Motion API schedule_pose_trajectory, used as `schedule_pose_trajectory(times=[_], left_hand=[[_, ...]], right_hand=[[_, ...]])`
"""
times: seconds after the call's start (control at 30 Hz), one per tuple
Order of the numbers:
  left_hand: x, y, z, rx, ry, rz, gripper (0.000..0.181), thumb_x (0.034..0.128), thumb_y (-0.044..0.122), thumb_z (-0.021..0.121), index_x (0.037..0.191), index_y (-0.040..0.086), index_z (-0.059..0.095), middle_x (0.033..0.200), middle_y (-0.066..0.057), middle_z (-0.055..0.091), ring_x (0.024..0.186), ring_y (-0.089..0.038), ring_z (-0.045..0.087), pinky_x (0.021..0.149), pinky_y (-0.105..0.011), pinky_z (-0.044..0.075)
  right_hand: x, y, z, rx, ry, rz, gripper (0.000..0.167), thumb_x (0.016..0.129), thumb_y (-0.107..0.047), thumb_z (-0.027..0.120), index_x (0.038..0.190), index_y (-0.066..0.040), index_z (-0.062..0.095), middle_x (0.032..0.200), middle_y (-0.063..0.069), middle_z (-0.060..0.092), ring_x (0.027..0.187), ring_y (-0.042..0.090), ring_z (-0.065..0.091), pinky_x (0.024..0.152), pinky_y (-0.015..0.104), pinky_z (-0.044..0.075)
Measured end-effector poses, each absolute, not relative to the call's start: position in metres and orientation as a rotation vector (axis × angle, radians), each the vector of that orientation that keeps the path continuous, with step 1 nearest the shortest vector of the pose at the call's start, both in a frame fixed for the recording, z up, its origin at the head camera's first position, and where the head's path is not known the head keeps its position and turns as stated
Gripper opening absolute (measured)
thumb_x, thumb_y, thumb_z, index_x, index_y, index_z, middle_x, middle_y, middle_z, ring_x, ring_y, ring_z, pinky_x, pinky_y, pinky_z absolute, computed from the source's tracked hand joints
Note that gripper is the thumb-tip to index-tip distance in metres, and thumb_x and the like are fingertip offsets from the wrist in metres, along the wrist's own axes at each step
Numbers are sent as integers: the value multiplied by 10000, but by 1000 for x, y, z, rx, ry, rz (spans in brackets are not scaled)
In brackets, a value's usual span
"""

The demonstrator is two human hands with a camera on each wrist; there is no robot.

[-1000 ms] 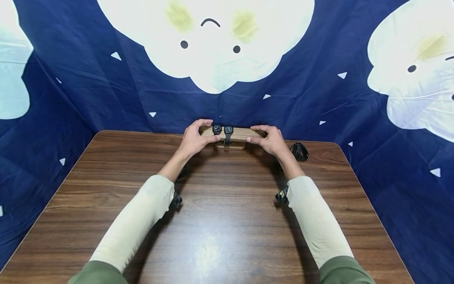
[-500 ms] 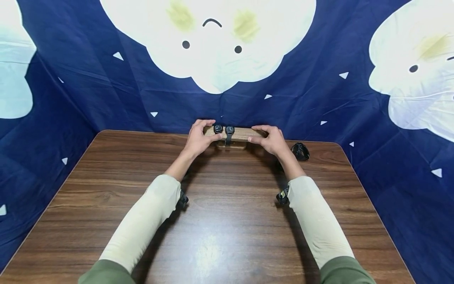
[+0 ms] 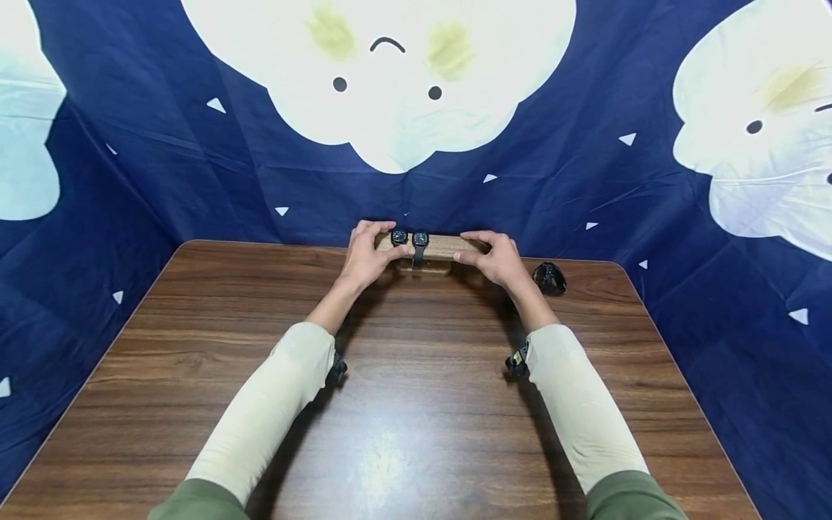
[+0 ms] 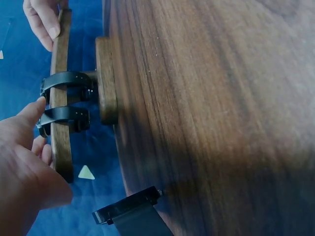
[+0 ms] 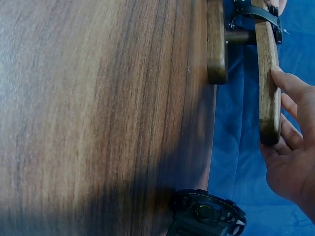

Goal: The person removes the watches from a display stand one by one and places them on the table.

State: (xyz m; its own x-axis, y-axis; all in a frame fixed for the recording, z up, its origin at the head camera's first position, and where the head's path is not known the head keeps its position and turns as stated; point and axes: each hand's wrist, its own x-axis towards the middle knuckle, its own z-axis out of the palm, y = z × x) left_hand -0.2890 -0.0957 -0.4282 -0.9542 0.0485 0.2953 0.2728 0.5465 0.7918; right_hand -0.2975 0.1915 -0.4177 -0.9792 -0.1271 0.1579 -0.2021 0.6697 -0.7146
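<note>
A wooden watch stand with a crossbar and a small base is at the table's far edge. Two black wristwatches hang side by side on the bar's left half, the left watch and the right watch. My left hand grips the bar's left end, fingers behind and thumb in front; its thumb tip touches or lies close to the watches. With thumb and fingers, my right hand holds the bar's other end. In the left wrist view, the straps loop round the bar.
Another black watch lies on the table to the right of my right hand. A dark flat object with a grey strap shows low in the left wrist view; its kind I cannot tell. Blue cloth hangs behind.
My left hand has slid slightly right along the bar, toward the watches. My right hand keeps its hold, and the stand and watches look unmoved.
</note>
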Motion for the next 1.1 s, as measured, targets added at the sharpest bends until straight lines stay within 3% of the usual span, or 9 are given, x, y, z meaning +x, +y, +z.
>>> schedule_pose_trajectory(times=[0.43, 1.1], left_hand=[[-292, -95, -430, -239, -2576, -1326, 549, 867, 343, 843, 1351, 141, 680, 1262, -78, 549, 1204, -269, 453, 1029, -413, 397], [-294, -97, -427, -253, -2628, -1275, 570, 870, 333, 840, 1363, 105, 668, 1266, -98, 553, 1247, -283, 453, 1082, -414, 383]], right_hand=[[-297, 192, -418, 300, -2768, 1197, 493, 817, -427, 867, 1266, -267, 744, 1392, 36, 659, 1354, 254, 543, 1115, 442, 443], [-297, 191, -419, 295, -2767, 1212, 489, 815, -429, 868, 1262, -269, 747, 1379, 24, 667, 1343, 244, 551, 1108, 432, 450]])
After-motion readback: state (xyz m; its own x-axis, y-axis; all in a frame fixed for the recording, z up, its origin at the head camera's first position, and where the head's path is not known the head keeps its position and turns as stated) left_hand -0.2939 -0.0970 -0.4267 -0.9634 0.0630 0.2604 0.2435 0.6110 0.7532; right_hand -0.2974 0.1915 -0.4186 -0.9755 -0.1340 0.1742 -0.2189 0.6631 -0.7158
